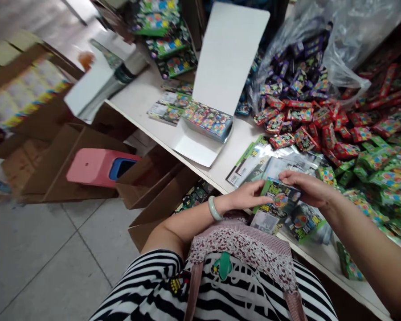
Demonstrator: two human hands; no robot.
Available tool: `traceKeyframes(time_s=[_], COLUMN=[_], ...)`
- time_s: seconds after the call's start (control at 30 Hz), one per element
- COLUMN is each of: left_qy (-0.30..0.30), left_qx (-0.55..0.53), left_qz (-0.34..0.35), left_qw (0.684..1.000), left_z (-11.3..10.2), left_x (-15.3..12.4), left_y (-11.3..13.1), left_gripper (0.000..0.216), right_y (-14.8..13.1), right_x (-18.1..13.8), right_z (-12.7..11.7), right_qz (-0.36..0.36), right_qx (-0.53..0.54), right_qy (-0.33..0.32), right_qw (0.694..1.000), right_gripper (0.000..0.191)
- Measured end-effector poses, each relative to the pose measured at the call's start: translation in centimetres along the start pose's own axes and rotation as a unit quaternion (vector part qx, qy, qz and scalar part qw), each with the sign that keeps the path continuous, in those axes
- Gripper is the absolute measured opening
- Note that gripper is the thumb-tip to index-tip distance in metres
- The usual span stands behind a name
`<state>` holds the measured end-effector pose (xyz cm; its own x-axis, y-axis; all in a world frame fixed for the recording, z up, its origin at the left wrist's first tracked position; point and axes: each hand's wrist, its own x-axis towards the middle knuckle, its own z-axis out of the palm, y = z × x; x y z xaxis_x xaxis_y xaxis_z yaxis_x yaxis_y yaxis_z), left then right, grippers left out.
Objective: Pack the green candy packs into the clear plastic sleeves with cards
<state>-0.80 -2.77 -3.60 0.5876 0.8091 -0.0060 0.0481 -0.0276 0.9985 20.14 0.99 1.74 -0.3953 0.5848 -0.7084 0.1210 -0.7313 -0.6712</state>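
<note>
In the head view, my left hand (pixel 249 196), with a pale green bangle (pixel 214 208) at the wrist, grips the left edge of a flat, dark printed pouch (pixel 279 198) with green trim. My right hand (pixel 309 188) pinches the top right of this pouch; its fingertips are partly hidden. Just below the right hand lies a similar printed pouch (pixel 305 223). More flat pouches (pixel 250 160) are stacked on the table beyond my hands. To their right are piles of small green packets (pixel 387 174), red packets (pixel 327 127) and purple packets (pixel 297 76).
A white box (pixel 229 58) stands with its lid up on the white table (pixel 137 104), colourful small packets inside. Filled pouches (pixel 170 49) are stacked behind. Below are cardboard boxes (pixel 63 165) and a pink stool (pixel 90 167). Clear plastic (pixel 350 40) lies over the purple packets.
</note>
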Motion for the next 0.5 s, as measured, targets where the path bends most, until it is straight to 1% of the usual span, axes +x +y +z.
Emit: traceKeyframes(time_s=[0.03,0.07,0.1,0.17,0.2,0.23,0.27,0.3,0.33,0.37,0.43,0.47,0.5], left_qy=[-0.011,-0.003,0.025,0.132,0.21,0.293,0.357,0.393,0.401,0.383,0.317,0.292,0.268], left_qx=[-0.011,-0.016,-0.008,0.054,0.101,0.154,0.213,0.273,0.332,0.392,0.499,0.533,0.557], left_qz=[0.005,0.019,0.038,0.097,0.137,0.18,0.213,0.237,0.257,0.272,0.259,0.248,0.229], left_qw=[1.0,1.0,0.999,0.985,0.963,0.926,0.884,0.845,0.814,0.791,0.764,0.754,0.752], left_z=[-0.6,-1.5,-2.7,-6.1,-8.2,-10.5,-12.9,-15.2,-17.3,-19.1,-21.7,-22.5,-23.0], left_x=[-0.8,-1.6,-2.3,-3.4,-3.7,-3.7,-3.5,-2.9,-2.2,-1.3,0.5,1.2,1.7], left_y=[0.4,1.1,2.0,4.3,5.4,6.3,6.9,7.3,7.3,6.9,5.3,4.2,2.9], left_gripper=[0.045,0.046,0.048,0.046,0.043,0.039,0.035,0.033,0.033,0.032,0.034,0.035,0.036], right_y=[0.0,-0.1,-0.2,-0.5,-0.7,-0.7,-0.8,-0.7,-0.6,-0.5,-0.2,-0.2,-0.2], right_x=[-0.2,-0.5,-0.7,-1.2,-1.3,-1.4,-1.3,-1.1,-0.7,-0.3,1.0,1.8,2.6], right_z=[-0.1,-0.3,-0.6,-1.4,-1.8,-2.1,-2.4,-2.5,-2.4,-2.2,-1.2,-0.6,0.2], right_qz=[-0.015,-0.044,-0.082,-0.154,-0.178,-0.193,-0.199,-0.199,-0.197,-0.195,-0.188,-0.188,-0.192], right_qx=[-0.008,-0.018,-0.026,-0.032,-0.029,-0.026,-0.022,-0.022,-0.024,-0.029,-0.047,-0.059,-0.072], right_qy=[-0.011,-0.017,-0.012,0.026,0.053,0.082,0.106,0.121,0.13,0.132,0.116,0.102,0.086], right_qw=[1.0,0.999,0.996,0.987,0.982,0.977,0.974,0.972,0.971,0.972,0.974,0.975,0.975], right_gripper=[0.027,0.026,0.027,0.031,0.034,0.038,0.041,0.045,0.047,0.049,0.05,0.049,0.048])
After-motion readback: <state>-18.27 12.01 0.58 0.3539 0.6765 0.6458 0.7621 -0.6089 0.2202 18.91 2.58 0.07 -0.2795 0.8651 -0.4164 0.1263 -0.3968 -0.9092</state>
